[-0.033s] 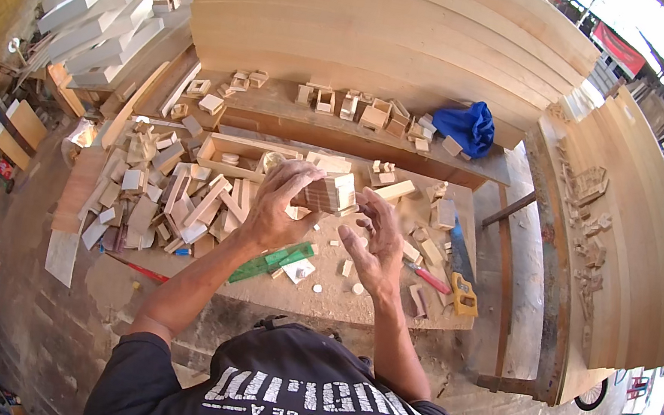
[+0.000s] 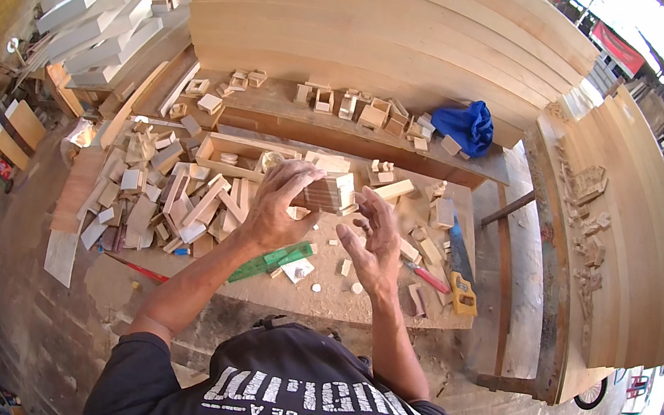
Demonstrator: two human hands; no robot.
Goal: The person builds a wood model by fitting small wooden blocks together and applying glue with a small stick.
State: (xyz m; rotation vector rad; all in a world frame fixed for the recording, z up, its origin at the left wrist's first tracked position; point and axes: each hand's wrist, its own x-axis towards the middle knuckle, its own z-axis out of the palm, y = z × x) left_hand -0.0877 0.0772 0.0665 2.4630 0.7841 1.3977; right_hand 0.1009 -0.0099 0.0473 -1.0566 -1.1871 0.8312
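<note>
My left hand [image 2: 268, 213] grips a small wooden box [image 2: 330, 195] between thumb and fingers, raised over the workbench. Its side toward me is brown and its right end is pale. Close by the box's right end is my right hand [image 2: 376, 249], its fingers apart and curved. Whether a fingertip touches the box cannot be made out. Below the hands lie a green ruler-like strip [image 2: 271, 262] and several small white and pale pieces on the dusty benchtop [image 2: 283, 295].
Wooden offcuts [image 2: 144, 217] are heaped at the bench's left. A handsaw [image 2: 464, 294] with a yellow handle and a red-handled tool [image 2: 430, 279] lie right. Behind are an open wooden tray [image 2: 221, 169], small wooden boxes [image 2: 374, 114], a blue cloth [image 2: 464, 127] and stacked boards [image 2: 377, 32].
</note>
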